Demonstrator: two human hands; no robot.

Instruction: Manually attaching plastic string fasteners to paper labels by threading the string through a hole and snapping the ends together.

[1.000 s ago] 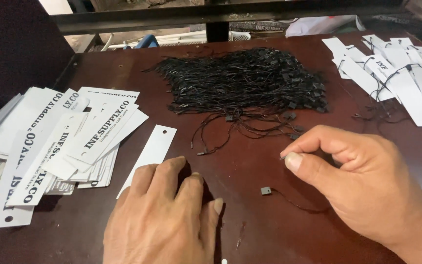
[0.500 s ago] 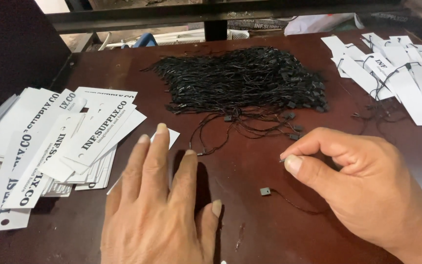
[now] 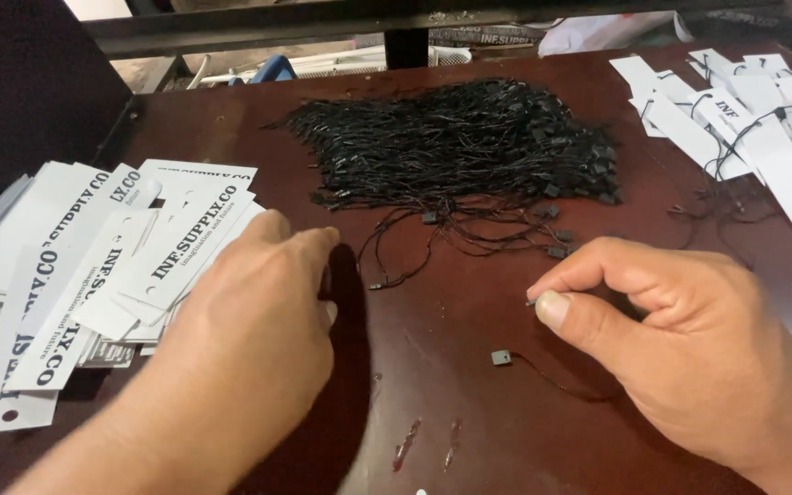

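1. A slip of the cord (image 3: 552, 378) out of the right hand (image 3: 689, 348) is judged the likeliest fault: it is very thin and appears pinched only at its tip, so a small easing of the pinch would drop it onto the table (image 3: 469, 431).
2. A tangle could also be caused, since loose cords trail from the cord pile (image 3: 460, 147) just beyond the right fingers (image 3: 556, 307), and the held cord could be caught among them.
3. More than one tag (image 3: 185, 257) could be dragged off the tag stack (image 3: 75, 275), because the tags overlap under the left fingers (image 3: 309, 243).
4. The right fingers are closed: thumb and forefinger are pressed together in a pinch, and the end of the cord seems to be gripped there, though the contact itself is too small to be made out. The cord runs below the thumb, and its small square clasp (image 3: 501, 357) lies on the table just below and left of the fingertips.
5. The left hand (image 3: 240, 339) is spread flat, palm down, with fingers open and laid on the edge of the tags; nothing is gripped.
6. Tags already strung (image 3: 744, 137) lie well apart, beyond the right fingers.
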